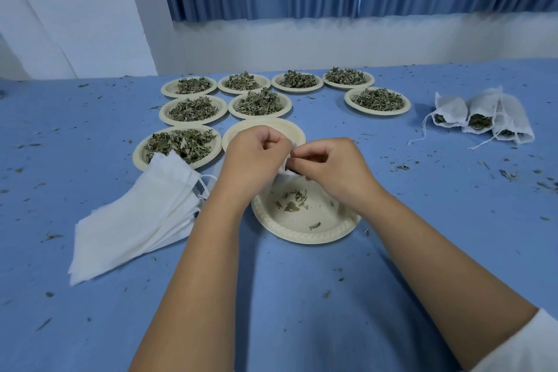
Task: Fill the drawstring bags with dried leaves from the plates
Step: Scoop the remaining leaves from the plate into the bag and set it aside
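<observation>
Pinching a white drawstring bag point(285, 164) at its mouth, the left grip point(253, 157) and right grip point(332, 169) are both clenched on it above a nearly bare paper plate point(302, 237). Most of the bag is hidden by the fingers, so its fill cannot be judged. An empty plate point(271, 125) behind is partly covered. Plates of dried leaves point(193, 109), stacked empty bags point(142, 220) and three filled bags point(480, 115) are spread on the blue bench point(302, 296).
</observation>
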`<state>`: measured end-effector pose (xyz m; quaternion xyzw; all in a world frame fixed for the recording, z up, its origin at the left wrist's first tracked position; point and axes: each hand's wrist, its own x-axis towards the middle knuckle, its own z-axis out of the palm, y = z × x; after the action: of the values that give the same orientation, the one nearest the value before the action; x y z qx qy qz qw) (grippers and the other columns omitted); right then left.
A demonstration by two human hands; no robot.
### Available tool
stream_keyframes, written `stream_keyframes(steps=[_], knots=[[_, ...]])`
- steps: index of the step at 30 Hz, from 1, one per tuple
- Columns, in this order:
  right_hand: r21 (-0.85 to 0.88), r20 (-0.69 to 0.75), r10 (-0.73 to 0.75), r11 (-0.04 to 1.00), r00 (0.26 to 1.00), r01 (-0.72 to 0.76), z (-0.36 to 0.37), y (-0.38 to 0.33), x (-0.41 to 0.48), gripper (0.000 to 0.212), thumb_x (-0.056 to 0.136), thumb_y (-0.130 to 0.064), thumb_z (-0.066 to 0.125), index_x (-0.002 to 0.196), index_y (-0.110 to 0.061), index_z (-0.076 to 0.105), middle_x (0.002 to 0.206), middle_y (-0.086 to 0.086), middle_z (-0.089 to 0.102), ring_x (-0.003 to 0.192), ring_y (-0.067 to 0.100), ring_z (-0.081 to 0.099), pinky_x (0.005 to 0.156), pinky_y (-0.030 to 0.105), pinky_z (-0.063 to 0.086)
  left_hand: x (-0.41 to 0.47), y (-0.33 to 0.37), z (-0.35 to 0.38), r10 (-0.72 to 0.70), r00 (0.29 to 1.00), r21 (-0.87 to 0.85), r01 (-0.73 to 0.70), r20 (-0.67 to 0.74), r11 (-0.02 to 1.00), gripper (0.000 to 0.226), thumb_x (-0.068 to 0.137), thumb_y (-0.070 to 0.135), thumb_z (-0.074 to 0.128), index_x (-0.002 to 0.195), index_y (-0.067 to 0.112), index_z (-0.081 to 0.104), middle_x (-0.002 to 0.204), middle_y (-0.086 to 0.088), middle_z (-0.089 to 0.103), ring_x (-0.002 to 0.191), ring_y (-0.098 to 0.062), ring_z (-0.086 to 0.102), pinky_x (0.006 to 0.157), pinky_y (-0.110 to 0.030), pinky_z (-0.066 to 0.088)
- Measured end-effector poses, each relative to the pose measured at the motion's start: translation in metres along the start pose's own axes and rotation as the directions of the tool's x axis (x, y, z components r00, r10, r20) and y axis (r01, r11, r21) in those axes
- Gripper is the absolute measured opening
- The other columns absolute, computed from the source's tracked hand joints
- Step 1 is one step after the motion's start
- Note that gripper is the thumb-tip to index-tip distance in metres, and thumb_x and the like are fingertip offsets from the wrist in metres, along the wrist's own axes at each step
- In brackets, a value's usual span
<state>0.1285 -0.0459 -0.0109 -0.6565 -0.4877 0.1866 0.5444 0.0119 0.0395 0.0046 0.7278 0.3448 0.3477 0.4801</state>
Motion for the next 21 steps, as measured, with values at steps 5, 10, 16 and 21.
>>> stream_keyframes(steps=[5, 10, 16, 21], knots=[[0.272, 0.044, 0.045, 0.961, 0.998, -0.055, -0.008, 0.0, 0.004, 0.016, 0.081, -0.002, 0.076, 0.087, -0.016, 0.076, 0.08, -0.002, 0.076, 0.067, 0.007, 0.07, 0.065, 0.014, 0.052, 0.001, 0.002, -0.003, -0.029, 0.999, -0.056, 0.028, -0.016, 0.998, 0.012, 0.089, 0.017, 0.062, 0.078, 0.015, 0.068, 0.057, 0.006, 0.057, 0.042, -0.006, 0.043, 0.045, -0.02, 0.036], [0.173, -0.102, 0.145, 0.977, 0.984, -0.126, -0.006, 0.01, 0.008, 0.03, 0.066, -0.019, 0.089, 0.082, -0.023, 0.064, 0.071, -0.013, 0.061, 0.056, 0.0, 0.053, 0.055, 0.014, 0.044, -0.001, 0.006, -0.001, -0.067, 0.998, -0.159, 0.07, 0.021, 0.985, 0.012, 0.089, 0.01, 0.059, 0.081, 0.008, 0.068, 0.053, 0.0, 0.051, 0.038, -0.011, 0.036, 0.037, -0.016, 0.029], [0.455, 0.284, 0.25, 0.815, 0.926, -0.359, -0.008, 0.012, 0.008, 0.018, 0.082, -0.014, 0.077, 0.099, -0.01, 0.075, 0.101, 0.016, 0.074, 0.092, 0.025, 0.073, 0.073, 0.029, 0.059, -0.002, 0.008, -0.002, -0.06, 0.997, -0.16, 0.068, 0.056, 0.985, 0.018, 0.087, 0.014, 0.061, 0.071, 0.019, 0.068, 0.054, 0.006, 0.056, 0.045, -0.008, 0.044, 0.043, -0.017, 0.036], [0.432, 0.173, 0.248, 0.851, 0.953, -0.299, -0.005, 0.009, 0.006, 0.013, 0.077, -0.009, 0.081, 0.083, -0.001, 0.072, 0.081, 0.015, 0.074, 0.073, 0.023, 0.074, 0.062, 0.026, 0.058, -0.004, 0.009, -0.002, -0.012, 0.997, -0.108, 0.02, 0.079, 0.994, 0.019, 0.087, 0.017, 0.064, 0.07, 0.023, 0.069, 0.061, 0.007, 0.061, 0.054, -0.005, 0.051, 0.049, -0.014, 0.042]])
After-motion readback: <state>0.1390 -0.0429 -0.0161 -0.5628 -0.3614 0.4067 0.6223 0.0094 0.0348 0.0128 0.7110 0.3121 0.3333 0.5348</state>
